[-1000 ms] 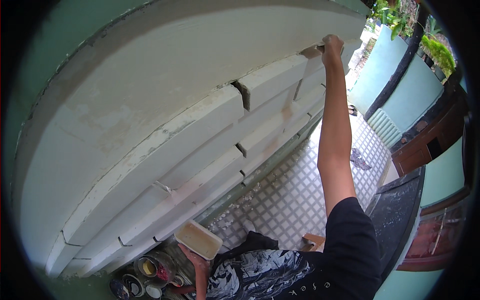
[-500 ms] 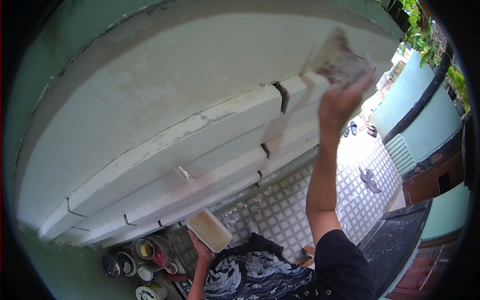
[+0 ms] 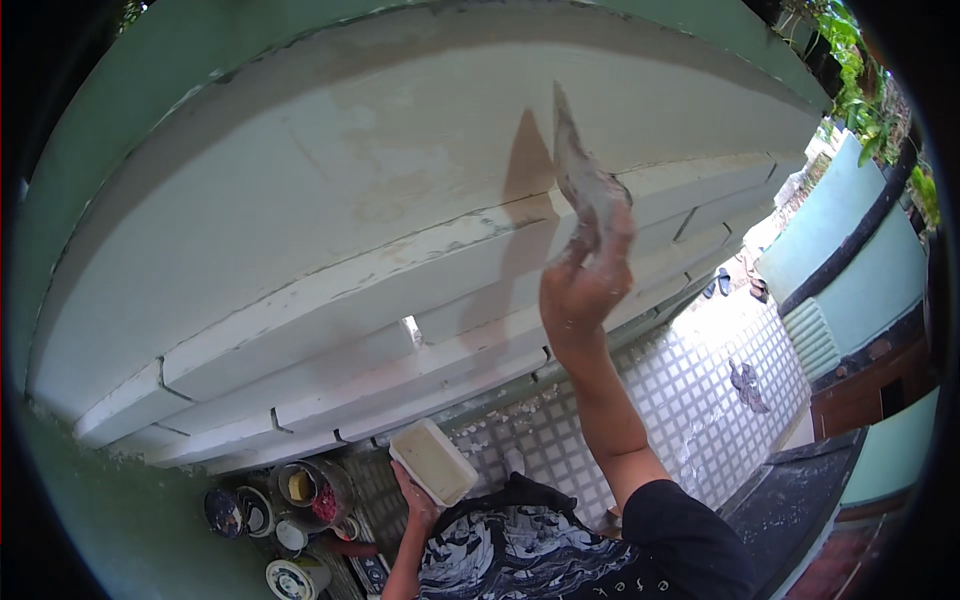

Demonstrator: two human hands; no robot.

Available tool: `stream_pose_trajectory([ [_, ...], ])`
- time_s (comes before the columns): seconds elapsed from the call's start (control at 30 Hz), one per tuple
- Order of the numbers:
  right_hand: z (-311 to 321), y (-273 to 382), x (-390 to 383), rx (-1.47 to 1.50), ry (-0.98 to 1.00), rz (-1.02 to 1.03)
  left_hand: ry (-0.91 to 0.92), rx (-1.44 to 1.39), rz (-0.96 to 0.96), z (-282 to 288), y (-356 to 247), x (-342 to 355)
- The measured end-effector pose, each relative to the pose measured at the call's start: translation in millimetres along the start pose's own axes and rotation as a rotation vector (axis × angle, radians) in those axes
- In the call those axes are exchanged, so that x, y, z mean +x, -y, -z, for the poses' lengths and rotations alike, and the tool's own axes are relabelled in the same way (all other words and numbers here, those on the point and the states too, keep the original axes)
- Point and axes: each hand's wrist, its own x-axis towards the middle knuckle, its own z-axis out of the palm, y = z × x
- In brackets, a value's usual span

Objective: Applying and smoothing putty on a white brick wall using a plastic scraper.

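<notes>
Grips a pale, pointed scraper (image 3: pixel 573 160) in the right hand (image 3: pixel 587 290), closed round its lower end — too blurred to show a handle. Points up and slightly left from that grip along its long axis, toward the plain wall (image 3: pixel 440 110) above the white blocks (image 3: pixel 330 305); cannot tell touching from hovering. Down-left of the grip, holds a shallow tray (image 3: pixel 433 462) in the left hand (image 3: pixel 415 500), closed on its edge — farther from the wall.

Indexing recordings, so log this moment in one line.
right hand: holding flat tool near wall | left hand: holding pale tray | lower left: containers
</notes>
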Motion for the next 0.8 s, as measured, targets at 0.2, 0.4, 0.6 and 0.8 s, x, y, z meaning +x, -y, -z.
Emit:
stream_pose_trajectory([
  [0.2,-44,43,-18,0.012,0.164,0.028,-0.023,-0.020,0.031,-12,-15,-12],
  [0.4,-34,80,-24,0.284,0.262,-0.086,0.065,-0.081,0.046,5,-16,-9],
  [0.6,-17,77,-7,1.011,0.071,-0.622,0.088,-0.115,0.044,15,-27,-8],
  [0.8,-38,85,-9,0.801,-0.059,-0.475,0.061,-0.099,0.008,19,-43,-13],
])
